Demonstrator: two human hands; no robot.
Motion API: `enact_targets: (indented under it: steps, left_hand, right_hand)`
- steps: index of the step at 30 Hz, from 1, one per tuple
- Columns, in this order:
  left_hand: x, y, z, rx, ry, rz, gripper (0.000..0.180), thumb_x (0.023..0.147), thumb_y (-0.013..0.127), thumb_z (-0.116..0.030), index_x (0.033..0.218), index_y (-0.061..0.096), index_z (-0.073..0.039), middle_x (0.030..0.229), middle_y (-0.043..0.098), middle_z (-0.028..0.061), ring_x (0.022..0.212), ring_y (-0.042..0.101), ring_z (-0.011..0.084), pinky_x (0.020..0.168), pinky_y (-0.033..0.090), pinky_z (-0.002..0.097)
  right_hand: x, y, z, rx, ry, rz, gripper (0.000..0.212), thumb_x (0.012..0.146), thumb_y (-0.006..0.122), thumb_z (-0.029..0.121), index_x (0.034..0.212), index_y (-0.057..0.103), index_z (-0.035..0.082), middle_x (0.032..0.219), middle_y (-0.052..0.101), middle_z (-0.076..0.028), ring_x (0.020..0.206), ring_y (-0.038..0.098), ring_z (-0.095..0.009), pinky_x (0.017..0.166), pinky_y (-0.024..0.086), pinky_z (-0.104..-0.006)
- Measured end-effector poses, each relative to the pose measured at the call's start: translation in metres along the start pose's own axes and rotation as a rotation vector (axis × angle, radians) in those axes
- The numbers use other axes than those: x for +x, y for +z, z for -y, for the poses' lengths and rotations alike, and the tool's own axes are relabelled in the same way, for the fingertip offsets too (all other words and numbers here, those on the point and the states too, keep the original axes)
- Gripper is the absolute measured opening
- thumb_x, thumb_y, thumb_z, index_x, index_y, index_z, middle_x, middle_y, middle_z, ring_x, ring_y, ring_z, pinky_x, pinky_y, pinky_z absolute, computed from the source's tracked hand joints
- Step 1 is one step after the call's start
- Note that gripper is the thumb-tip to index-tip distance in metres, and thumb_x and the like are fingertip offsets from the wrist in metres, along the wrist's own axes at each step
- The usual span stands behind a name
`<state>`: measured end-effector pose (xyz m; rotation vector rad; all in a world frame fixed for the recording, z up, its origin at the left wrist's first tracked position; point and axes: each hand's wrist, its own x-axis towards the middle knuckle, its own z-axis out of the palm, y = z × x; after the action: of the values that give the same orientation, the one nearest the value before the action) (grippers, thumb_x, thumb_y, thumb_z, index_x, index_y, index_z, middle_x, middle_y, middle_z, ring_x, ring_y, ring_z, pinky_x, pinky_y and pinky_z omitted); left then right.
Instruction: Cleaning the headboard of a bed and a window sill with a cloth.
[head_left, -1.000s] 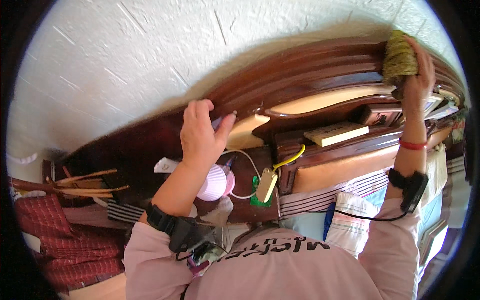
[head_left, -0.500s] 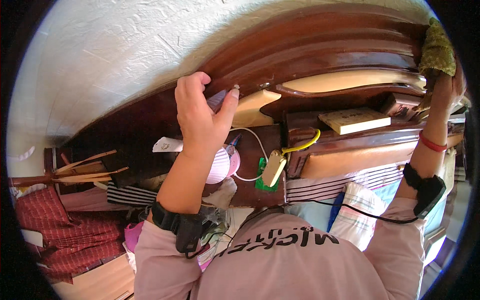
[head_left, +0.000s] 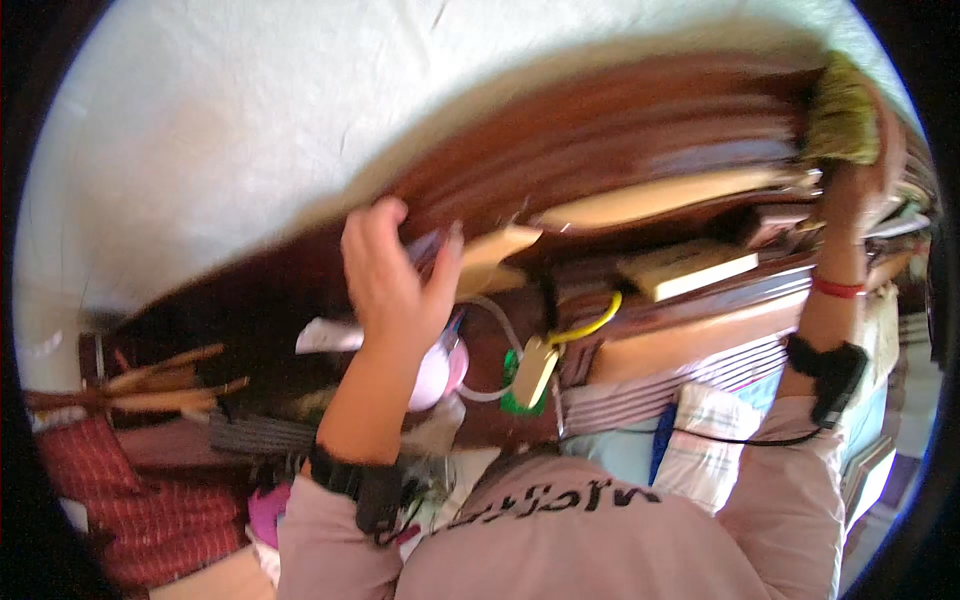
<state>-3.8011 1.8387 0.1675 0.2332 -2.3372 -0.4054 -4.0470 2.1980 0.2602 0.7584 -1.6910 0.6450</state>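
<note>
My left hand (head_left: 388, 275) is at the left part of a glossy dark-brown wooden headboard (head_left: 620, 130), thumb and fingers spread apart. A small purplish patch shows between thumb and fingers; I cannot make out what it is. My right hand (head_left: 868, 190) grips a fuzzy yellow-green cloth (head_left: 842, 115), which lies against the headboard's far right end. Its fingers are partly hidden and blurred.
Below the headboard's cream panel (head_left: 660, 200) lies a book (head_left: 690, 270). A cream power strip (head_left: 537, 372) with a yellow cord (head_left: 590, 322) and a pink-and-white round object (head_left: 437, 375) sit nearer. Wooden sticks (head_left: 185, 382) jut out at left, above red fabric (head_left: 110, 500).
The whole view has shifted, so the headboard and its things appear lower and slightly further left, with blur. Both hands stay near the same parts of the headboard; the right still holds the cloth.
</note>
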Motion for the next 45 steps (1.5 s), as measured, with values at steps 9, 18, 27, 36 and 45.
enact_targets:
  steps: [9, 18, 27, 36, 45]
  left_hand:
    - [0.023, -0.051, -0.014, -0.035, 0.135, 0.139, 0.026, 0.071, 0.056, -0.003, 0.096, 0.05, 0.002, 0.091, 0.053, 0.019, 0.083, 0.051, 0.0363, 0.074, 0.041, 0.0413]
    - [0.105, 0.001, -0.141, 0.139, 0.894, 0.23, 0.035, 0.069, 0.058, -0.015, 0.099, 0.05, 0.001, 0.109, 0.047, 0.0181, 0.101, 0.045, 0.0345, 0.083, 0.037, 0.0475]
    - [0.115, 0.03, -0.131, 0.184, 1.015, 0.207, 0.043, 0.073, 0.056, -0.02, 0.11, 0.047, -0.001, 0.117, 0.043, 0.0162, 0.111, 0.038, 0.0369, 0.093, 0.03, 0.0509]
    - [0.117, 0.032, -0.123, 0.189, 0.957, 0.226, 0.035, 0.075, 0.054, -0.021, 0.104, 0.051, -0.001, 0.114, 0.046, 0.0145, 0.11, 0.039, 0.0372, 0.09, 0.035, 0.0499]
    - [0.118, 0.03, -0.118, 0.281, 0.892, 0.33, 0.043, 0.076, 0.053, -0.022, 0.112, 0.044, 0.001, 0.119, 0.04, 0.0176, 0.114, 0.033, 0.0411, 0.093, 0.029, 0.0557]
  right_hand:
    - [-0.005, 0.012, 0.114, 0.044, 0.17, 0.202, 0.053, 0.051, 0.056, 0.002, 0.102, 0.053, 0.015, 0.098, 0.053, -0.004, 0.094, 0.048, -0.026, 0.087, 0.032, -0.043]
    - [-0.007, -0.002, 0.075, 0.349, -0.301, 0.347, 0.06, 0.06, 0.061, 0.034, 0.112, 0.046, 0.007, 0.1, 0.049, -0.009, 0.094, 0.049, -0.026, 0.085, 0.033, -0.0423]
    - [-0.003, -0.065, -0.119, 0.013, 0.044, 0.101, 0.044, 0.056, 0.064, 0.018, 0.098, 0.055, 0.007, 0.092, 0.055, -0.012, 0.089, 0.051, -0.03, 0.081, 0.037, -0.0401]
    - [-0.004, -0.095, -0.239, -0.396, 0.398, -0.052, 0.043, 0.068, 0.057, 0.023, 0.108, 0.052, 0.008, 0.109, 0.053, -0.013, 0.107, 0.045, -0.027, 0.096, 0.027, -0.0405]
    - [0.021, -0.123, -0.319, -0.671, 0.869, 0.221, 0.048, 0.078, 0.045, 0.037, 0.122, 0.043, 0.017, 0.127, 0.042, -0.005, 0.122, 0.032, -0.021, 0.101, 0.017, -0.05]
